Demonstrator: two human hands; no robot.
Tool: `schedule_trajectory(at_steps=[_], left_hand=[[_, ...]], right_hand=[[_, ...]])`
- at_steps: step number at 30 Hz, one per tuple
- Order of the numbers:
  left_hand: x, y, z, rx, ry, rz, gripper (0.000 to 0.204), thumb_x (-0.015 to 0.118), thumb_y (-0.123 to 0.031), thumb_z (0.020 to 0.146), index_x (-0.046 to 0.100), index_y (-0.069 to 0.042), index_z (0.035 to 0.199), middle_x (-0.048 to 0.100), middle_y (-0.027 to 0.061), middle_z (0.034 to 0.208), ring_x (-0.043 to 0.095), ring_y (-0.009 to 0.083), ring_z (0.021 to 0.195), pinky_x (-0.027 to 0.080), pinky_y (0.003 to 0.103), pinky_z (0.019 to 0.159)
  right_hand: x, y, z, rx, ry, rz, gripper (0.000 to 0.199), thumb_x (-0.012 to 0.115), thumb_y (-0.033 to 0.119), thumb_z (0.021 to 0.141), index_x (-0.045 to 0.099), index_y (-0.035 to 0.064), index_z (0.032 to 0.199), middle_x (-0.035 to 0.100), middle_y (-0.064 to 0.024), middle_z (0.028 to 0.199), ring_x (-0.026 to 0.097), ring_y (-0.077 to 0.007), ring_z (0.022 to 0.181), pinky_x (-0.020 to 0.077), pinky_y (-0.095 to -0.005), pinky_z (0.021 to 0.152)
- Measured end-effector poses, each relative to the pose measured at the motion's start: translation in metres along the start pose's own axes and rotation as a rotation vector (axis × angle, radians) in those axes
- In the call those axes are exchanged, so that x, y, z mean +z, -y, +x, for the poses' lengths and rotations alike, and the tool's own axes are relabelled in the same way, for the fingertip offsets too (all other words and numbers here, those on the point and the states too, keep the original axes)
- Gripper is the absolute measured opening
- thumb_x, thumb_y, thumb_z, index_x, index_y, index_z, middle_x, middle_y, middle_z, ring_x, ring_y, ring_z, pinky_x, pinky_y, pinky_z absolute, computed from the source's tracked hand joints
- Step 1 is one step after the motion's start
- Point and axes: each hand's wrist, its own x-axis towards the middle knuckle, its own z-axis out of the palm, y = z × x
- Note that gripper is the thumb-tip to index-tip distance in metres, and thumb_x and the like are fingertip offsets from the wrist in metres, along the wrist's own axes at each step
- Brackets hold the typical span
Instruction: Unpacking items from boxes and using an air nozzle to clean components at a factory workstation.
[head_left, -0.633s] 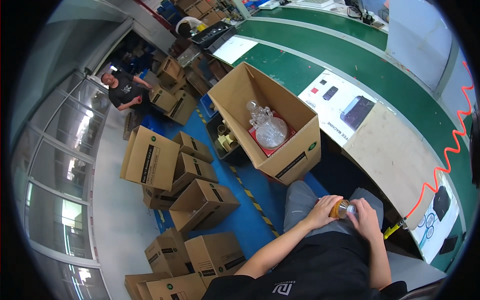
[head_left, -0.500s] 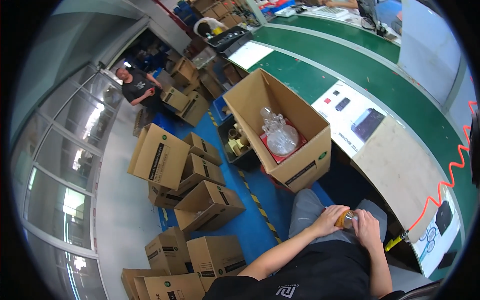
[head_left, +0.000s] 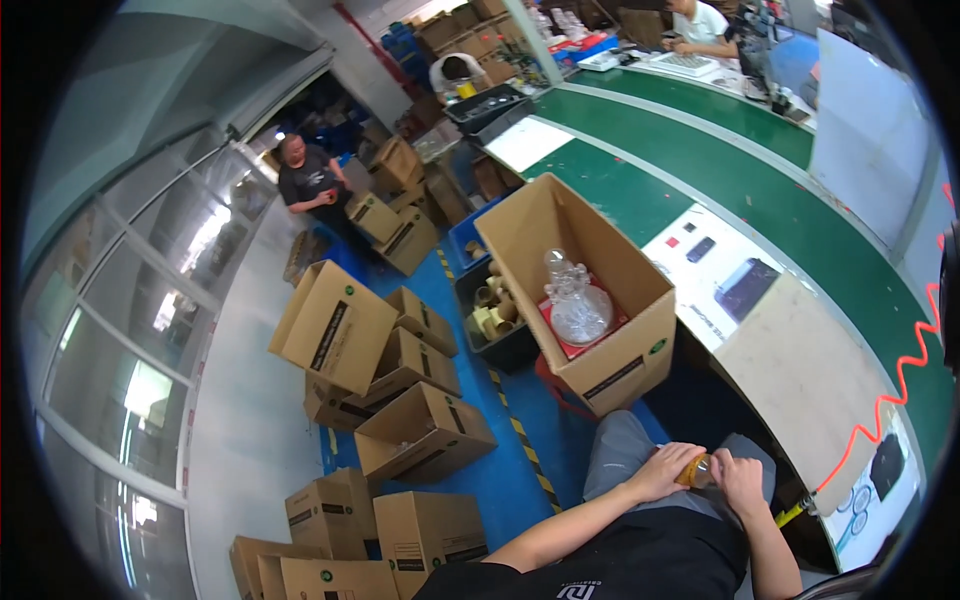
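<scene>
Over my lap, my left hand (head_left: 664, 473) is closed round a small, shiny cylinder (head_left: 697, 471) with an amber body and a clear end. My right hand (head_left: 740, 483) grips the clear end, fingers bent round it. My palms hide part of the cylinder, so its exact kind cannot be made out. Beyond my knees stands a tall open cardboard box (head_left: 622, 376), nearest to my left hand. Inside lie clear, round-bodied glass-like pieces (head_left: 580, 308) on a red base.
Several cardboard boxes (head_left: 425, 433) stand on the blue floor at left. A dark bin (head_left: 500, 345) holds tan pieces behind the open box. To my right runs a green-topped bench (head_left: 765, 215) with a coiled orange hose (head_left: 883, 398). A person (head_left: 312, 180) stands far left; others work at the back.
The whole view has tilted up a little, so the scene sits lower and more of the back shows. Both hands keep hold of the amber cylinder, with the right fingers slightly shifted.
</scene>
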Motion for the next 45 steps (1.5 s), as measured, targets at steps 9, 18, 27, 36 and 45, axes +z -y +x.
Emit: schedule_trajectory(at_steps=[9, 18, 27, 36, 45], left_hand=[[-0.006, -0.001, -0.006, -0.049, -0.065, 0.189, 0.076, 0.082, -0.012, 0.069, 0.047, -0.007, 0.136, 0.055, 0.0134, 0.13, 0.052, 0.0325, 0.124, 0.04, 0.044, 0.106], [-0.008, -0.012, 0.0, 0.001, -0.064, 0.319, 0.078, 0.082, -0.013, 0.069, 0.047, -0.006, 0.139, 0.057, 0.0124, 0.128, 0.055, 0.03, 0.12, 0.042, 0.042, 0.102], [-0.013, -0.019, 0.003, 0.017, -0.067, 0.348, 0.079, 0.084, -0.015, 0.069, 0.048, -0.006, 0.139, 0.057, 0.0133, 0.128, 0.057, 0.0304, 0.118, 0.043, 0.041, 0.099], [-0.112, -0.076, 0.052, 0.206, -0.163, 0.299, 0.063, 0.078, -0.025, 0.078, 0.054, -0.003, 0.131, 0.057, 0.0166, 0.13, 0.053, 0.0357, 0.121, 0.04, 0.045, 0.103], [-0.274, -0.055, 0.078, -0.014, -0.383, 0.594, 0.038, 0.062, -0.008, 0.089, 0.055, 0.001, 0.126, 0.058, 0.018, 0.123, 0.055, 0.0354, 0.116, 0.041, 0.041, 0.102]], right_hand=[[0.002, 0.004, 0.002, -0.106, -0.061, 0.106, 0.032, 0.055, 0.035, 0.096, 0.068, 0.0062, 0.097, 0.071, -0.015, 0.08, 0.069, -0.0335, 0.074, 0.0545, -0.0407, 0.064], [0.041, -0.007, 0.008, 0.405, -0.073, 0.345, 0.04, 0.046, 0.036, 0.098, 0.074, 0.0082, 0.102, 0.07, -0.0229, 0.085, 0.068, -0.041, 0.083, 0.0539, -0.0498, 0.079], [0.01, 0.006, -0.005, 0.212, -0.127, 0.333, 0.04, 0.061, 0.045, 0.091, 0.073, 0.0075, 0.098, 0.073, -0.0171, 0.088, 0.07, -0.0344, 0.082, 0.055, -0.0434, 0.077], [-0.114, -0.056, -0.067, 0.244, -0.75, 0.075, 0.016, 0.072, 0.018, 0.077, 0.063, 0.0055, 0.075, 0.062, -0.012, 0.065, 0.062, -0.0281, 0.056, 0.048, -0.0358, 0.054], [-0.245, -0.167, -0.191, 0.629, -1.013, -0.417, 0.024, 0.067, 0.023, 0.084, 0.062, 0.0044, 0.07, 0.057, -0.0147, 0.058, 0.06, -0.0315, 0.054, 0.0455, -0.0407, 0.054]])
